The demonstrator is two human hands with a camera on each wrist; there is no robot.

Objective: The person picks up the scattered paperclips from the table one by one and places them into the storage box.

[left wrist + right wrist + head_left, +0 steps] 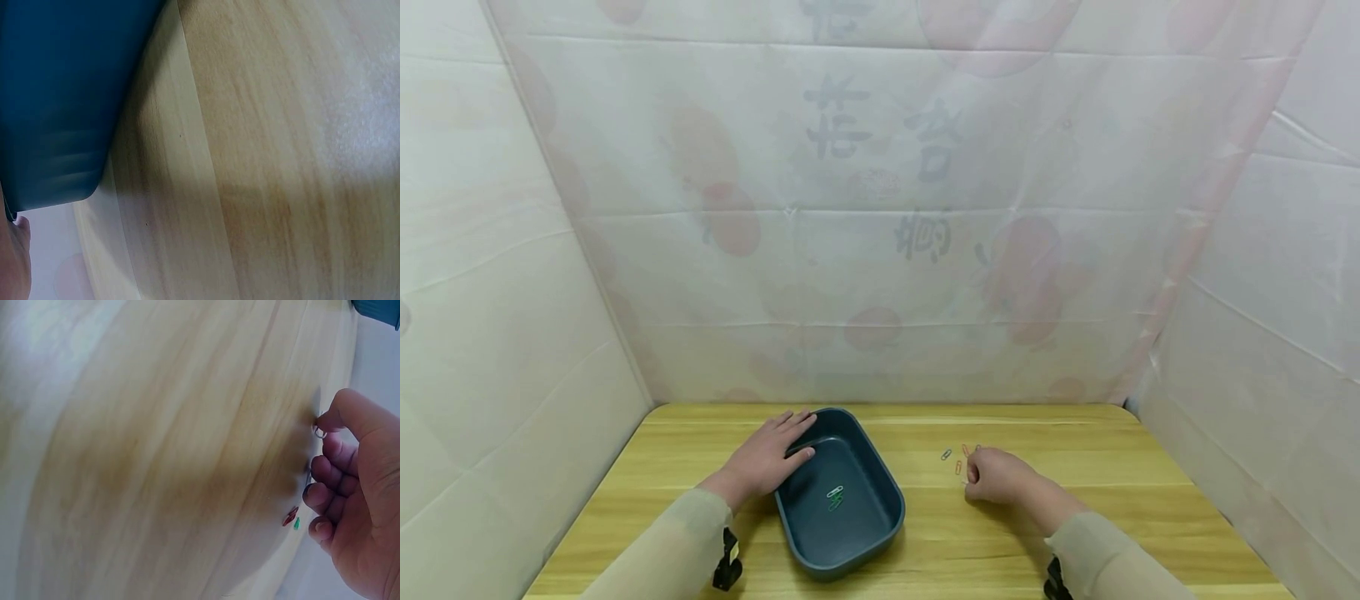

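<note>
Resting flat on tray (880, 500) rim, left hand (767, 460) fingers spread; right hand (996, 475) pinching paper clip (320, 432) on counter (1075, 450); tray long axis running near-to-far.

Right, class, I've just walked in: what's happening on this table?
A person sits at a wooden table. The left hand rests flat on the rim of a dark tray that holds a few paper clips. The right hand, fingers curled, pinches a clip on the table, with more loose clips lying beside it.
</note>
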